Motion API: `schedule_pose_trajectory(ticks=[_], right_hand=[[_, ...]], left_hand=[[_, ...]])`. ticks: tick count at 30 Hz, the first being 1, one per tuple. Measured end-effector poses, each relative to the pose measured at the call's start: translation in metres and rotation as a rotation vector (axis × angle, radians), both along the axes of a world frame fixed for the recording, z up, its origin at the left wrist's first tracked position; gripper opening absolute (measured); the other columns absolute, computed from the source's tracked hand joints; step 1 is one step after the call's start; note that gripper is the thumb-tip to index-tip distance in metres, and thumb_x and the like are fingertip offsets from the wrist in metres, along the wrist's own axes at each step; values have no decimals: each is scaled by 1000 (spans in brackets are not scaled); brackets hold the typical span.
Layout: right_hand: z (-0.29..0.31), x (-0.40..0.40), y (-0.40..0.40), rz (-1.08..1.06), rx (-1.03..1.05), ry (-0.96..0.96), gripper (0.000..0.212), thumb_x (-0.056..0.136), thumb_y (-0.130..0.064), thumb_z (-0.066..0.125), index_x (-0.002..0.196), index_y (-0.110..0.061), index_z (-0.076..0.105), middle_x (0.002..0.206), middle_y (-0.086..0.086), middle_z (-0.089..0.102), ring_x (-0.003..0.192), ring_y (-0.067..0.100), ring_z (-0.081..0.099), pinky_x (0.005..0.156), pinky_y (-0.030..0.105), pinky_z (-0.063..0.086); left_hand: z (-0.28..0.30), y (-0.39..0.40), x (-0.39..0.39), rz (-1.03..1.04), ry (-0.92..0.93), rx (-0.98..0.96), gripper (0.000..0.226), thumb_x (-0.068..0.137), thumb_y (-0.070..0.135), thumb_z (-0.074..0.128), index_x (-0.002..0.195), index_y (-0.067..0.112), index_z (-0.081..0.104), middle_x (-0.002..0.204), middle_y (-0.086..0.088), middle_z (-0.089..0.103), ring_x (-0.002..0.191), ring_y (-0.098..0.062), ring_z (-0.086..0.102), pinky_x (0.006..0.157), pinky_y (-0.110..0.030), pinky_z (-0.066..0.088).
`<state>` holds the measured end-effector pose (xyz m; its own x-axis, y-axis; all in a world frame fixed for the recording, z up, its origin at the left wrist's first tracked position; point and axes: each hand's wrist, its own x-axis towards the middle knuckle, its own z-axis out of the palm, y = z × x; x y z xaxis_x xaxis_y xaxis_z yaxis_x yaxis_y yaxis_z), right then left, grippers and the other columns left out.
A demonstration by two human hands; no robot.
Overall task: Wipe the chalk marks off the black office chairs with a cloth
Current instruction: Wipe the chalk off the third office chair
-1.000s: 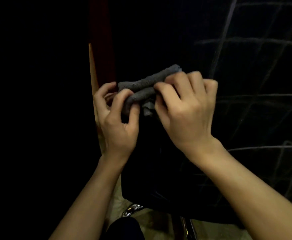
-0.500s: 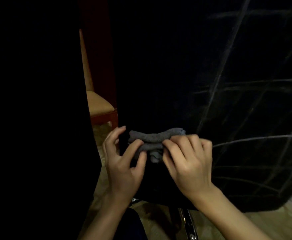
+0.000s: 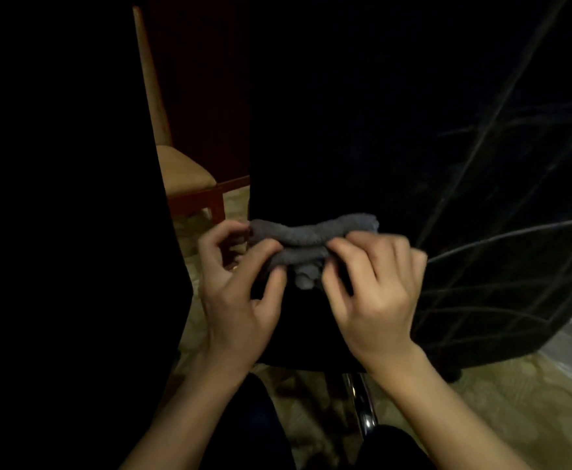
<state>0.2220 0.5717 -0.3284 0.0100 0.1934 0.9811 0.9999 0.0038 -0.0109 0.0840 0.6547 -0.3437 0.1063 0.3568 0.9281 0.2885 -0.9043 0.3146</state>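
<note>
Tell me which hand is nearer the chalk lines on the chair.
Right. The right hand grips the cloth beside the chalk lines on the chair back; the left hand grips the cloth's far end, farther from them.

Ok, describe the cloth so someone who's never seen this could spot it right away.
Find the big black chair back crossed by pale chalk lines on its right. Low against it, the left hand and right hand pinch the cloth: a rolled grey bundle, the only grey fabric among black surfaces.
</note>
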Motion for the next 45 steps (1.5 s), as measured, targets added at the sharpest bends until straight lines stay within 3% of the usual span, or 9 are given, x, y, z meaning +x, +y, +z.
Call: schedule_pose_trajectory(ticks=[4, 8, 13, 18, 22, 27, 32, 40, 45], right_hand=[[-72, 3, -13, 5, -113, 81, 12, 89, -14, 67, 99, -7, 69, 98, 8, 66, 89, 22, 56, 74, 34, 35], [-82, 0, -18, -8, -130, 169, 12, 89, -14, 67, 97, -6, 71, 95, 9, 68, 89, 22, 58, 76, 32, 35], [-19, -2, -7, 7, 18, 181, 14, 85, -9, 72, 97, -3, 74, 98, 11, 68, 91, 24, 56, 75, 35, 38], [-78, -9, -10, 36, -131, 212, 10, 88, -6, 71, 97, -2, 73, 96, 9, 66, 79, 25, 62, 67, 37, 50], [-124, -12, -22, 66, -291, 317, 13, 90, -13, 70, 99, -5, 74, 103, -3, 55, 64, 12, 63, 53, 22, 52], [-57, -15, -12, 106, -148, 310, 17, 93, -15, 64, 102, -4, 73, 100, 7, 64, 68, 17, 64, 50, 30, 53], [33, -21, 1, 95, -20, 232, 16, 90, -13, 66, 101, -4, 72, 99, 11, 66, 62, 21, 63, 46, 30, 50], [-64, -17, -12, 37, -389, 222, 21, 90, -25, 56, 92, -8, 66, 94, 8, 60, 46, 25, 58, 36, 33, 44], [7, -16, -10, 41, -192, 206, 23, 88, -25, 56, 95, -7, 68, 96, 13, 64, 53, 33, 61, 37, 36, 46]], left_hand=[[-56, -4, -3, -13, 141, -6, 22, 90, 19, 64, 111, 17, 59, 140, -14, 37, 127, -34, 47, 108, -36, 42], [-58, -12, -3, -13, 137, -10, 21, 89, 21, 66, 110, 18, 64, 142, -13, 37, 130, -36, 45, 106, -43, 43], [-17, -13, 7, 27, -46, -55, 18, 87, 12, 72, 103, 3, 75, 141, -17, 38, 131, 7, 35, 99, -16, 40], [-70, -16, -4, 48, 65, -138, 22, 88, 18, 66, 103, 4, 74, 143, -18, 38, 133, -13, 40, 106, -17, 36], [-110, -28, -10, 190, 211, -226, 28, 84, 31, 63, 99, 14, 79, 134, -11, 43, 122, -29, 43, 104, -31, 34], [-52, -22, -5, 226, 121, -100, 26, 90, 25, 63, 108, 13, 77, 83, -8, 64, 76, -27, 60, 69, -36, 39], [34, -13, 2, 177, -24, -80, 21, 93, 18, 63, 112, 10, 68, 96, -5, 72, 80, -20, 68, 71, -27, 48], [-68, -24, -9, 140, 287, -243, 24, 87, 32, 52, 109, 22, 56, 74, -4, 69, 60, -23, 66, 54, -23, 35], [-3, -22, 0, 105, 110, -142, 22, 90, 27, 54, 109, 16, 57, 83, -7, 69, 69, -24, 62, 60, -26, 38]])
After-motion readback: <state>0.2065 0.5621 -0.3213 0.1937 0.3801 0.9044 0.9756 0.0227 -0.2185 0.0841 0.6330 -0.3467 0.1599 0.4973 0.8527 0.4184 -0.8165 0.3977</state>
